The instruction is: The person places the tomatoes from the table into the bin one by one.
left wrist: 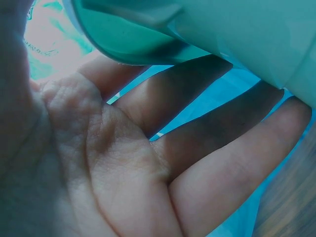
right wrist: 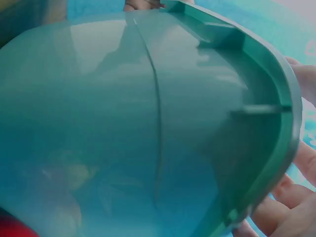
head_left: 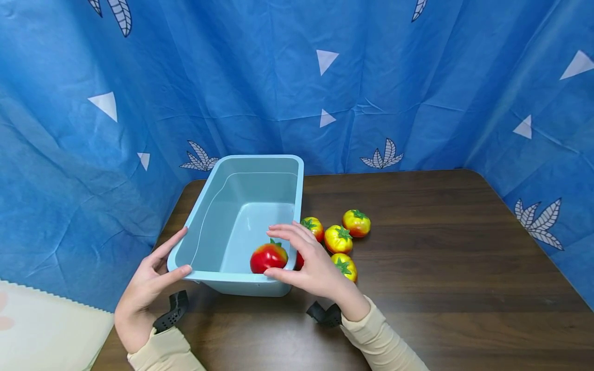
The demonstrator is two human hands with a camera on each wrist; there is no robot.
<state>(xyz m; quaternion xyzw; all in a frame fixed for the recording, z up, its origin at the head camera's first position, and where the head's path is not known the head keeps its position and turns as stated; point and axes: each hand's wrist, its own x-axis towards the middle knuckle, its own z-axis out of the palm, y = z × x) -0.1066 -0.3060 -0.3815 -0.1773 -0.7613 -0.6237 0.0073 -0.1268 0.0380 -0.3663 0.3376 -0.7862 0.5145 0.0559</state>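
A light blue plastic bin (head_left: 238, 277) stands on the left of the table. My left hand (head_left: 147, 285) grips its near left corner; the thumb lies over the near rim, and in the left wrist view the fingertips (left wrist: 296, 109) touch the outer wall. A red toy tomato (head_left: 268, 259) is inside the bin at the near right corner, its lower part hidden by the rim. My right hand (head_left: 320, 266) arches over that corner, thumb at the near rim and fingers over the inside, apart from the tomato. Its fingers (right wrist: 296, 210) show beyond the rim in the right wrist view.
Right of the bin lie several yellow-red toy tomatoes (head_left: 338, 239) with green tops, one partly behind my right hand. A red patch, perhaps another tomato, shows between bin and hand. Blue curtain (head_left: 371, 77) encloses the wooden table (head_left: 441, 247) at the back and sides.
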